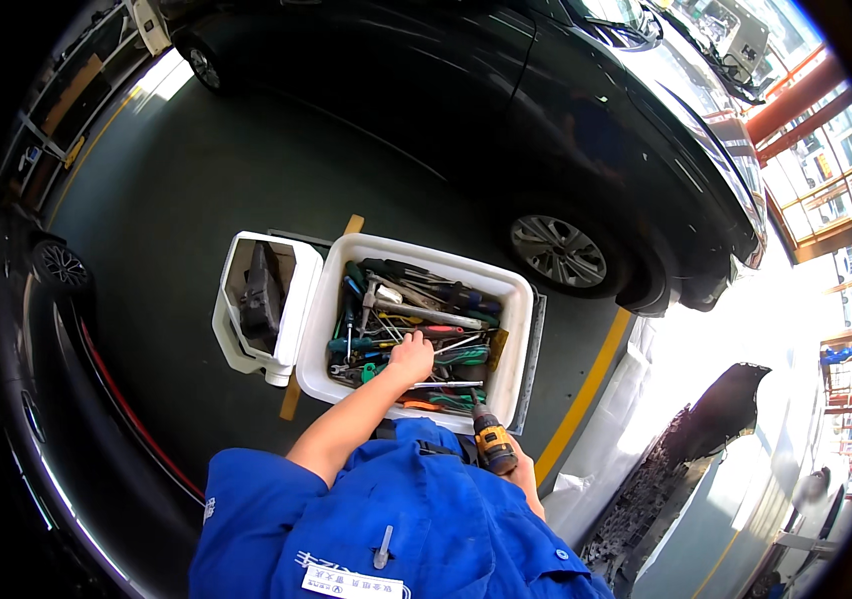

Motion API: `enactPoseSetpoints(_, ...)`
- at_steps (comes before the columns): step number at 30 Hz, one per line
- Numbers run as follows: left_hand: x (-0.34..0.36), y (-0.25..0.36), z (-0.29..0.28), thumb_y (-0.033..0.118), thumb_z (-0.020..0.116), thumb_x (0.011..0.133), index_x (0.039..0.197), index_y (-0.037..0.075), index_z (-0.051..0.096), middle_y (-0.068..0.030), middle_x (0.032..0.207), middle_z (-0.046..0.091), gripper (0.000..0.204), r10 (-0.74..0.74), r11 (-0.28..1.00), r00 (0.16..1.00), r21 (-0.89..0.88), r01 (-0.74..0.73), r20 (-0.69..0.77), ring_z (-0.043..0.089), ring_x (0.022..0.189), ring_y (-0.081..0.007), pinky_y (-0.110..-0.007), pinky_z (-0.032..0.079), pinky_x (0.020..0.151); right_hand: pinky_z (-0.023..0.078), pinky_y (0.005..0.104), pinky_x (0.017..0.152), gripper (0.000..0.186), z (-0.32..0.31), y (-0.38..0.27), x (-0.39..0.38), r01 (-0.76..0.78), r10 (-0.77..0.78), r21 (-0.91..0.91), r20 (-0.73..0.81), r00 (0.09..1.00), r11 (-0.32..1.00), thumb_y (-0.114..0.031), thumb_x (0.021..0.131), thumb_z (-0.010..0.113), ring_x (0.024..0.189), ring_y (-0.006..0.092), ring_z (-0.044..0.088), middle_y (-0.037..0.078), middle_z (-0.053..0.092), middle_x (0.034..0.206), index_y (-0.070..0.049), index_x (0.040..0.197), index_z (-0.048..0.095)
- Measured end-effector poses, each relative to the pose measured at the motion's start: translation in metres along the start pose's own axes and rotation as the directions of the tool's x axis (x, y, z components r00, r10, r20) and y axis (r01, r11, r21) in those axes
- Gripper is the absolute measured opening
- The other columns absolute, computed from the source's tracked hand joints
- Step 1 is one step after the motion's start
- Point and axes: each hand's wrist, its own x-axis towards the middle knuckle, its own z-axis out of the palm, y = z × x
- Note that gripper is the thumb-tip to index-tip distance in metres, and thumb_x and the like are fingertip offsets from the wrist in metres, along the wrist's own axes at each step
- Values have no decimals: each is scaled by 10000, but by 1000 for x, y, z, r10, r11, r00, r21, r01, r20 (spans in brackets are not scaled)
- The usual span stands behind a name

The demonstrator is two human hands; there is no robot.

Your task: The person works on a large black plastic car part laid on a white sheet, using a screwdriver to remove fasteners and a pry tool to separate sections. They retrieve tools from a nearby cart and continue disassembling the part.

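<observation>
My left hand (412, 357) reaches into a white plastic bin (514, 299) packed with screwdrivers, wrenches and pliers, its fingers curled down among the tools. Whether it grips one is hidden. My right hand (524, 471) is low by my waist and holds a yellow and black cordless drill (492, 439), its bit pointing up toward the bin's near edge. My blue work shirt fills the bottom of the view.
A smaller white cut-open container (246, 344) with a dark object inside stands left of the bin. A black car (566, 120) with its wheel (558, 252) is parked just beyond. A yellow floor line (586, 389) runs at right, beside white sheeting and a dark car panel.
</observation>
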Motion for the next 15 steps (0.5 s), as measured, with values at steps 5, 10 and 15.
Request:
enactPoseSetpoints(5,17,10,-26,167,652,886,1224,49,693,-212,1374,526,360,-48,998,957,46,37,287,529,1258,-379,-459,516,992,479,262,927,590,-4,14,-1,39,-40,-50,-4,999,998,-55,763,812,1011,151,660,95,714,1083,1,1308,592)
enactPoseSetpoints(10,19,19,-31,154,635,906,1263,62,681,-219,1389,540,371,-19,993,926,114,-26,377,538,1268,-389,-450,509,1001,479,262,938,619,0,6,-3,20,-20,-28,-20,1000,999,-65,760,822,1017,150,661,99,717,1099,-6,1329,586)
enactPoseSetpoints(15,28,7,-32,117,659,859,1135,36,729,-148,1169,724,296,-18,998,935,62,-4,353,701,1091,-295,-433,571,901,481,272,945,653,-3,2,-2,7,-7,-17,8,1000,1000,-56,745,821,1034,159,664,108,719,1116,-6,1347,574)
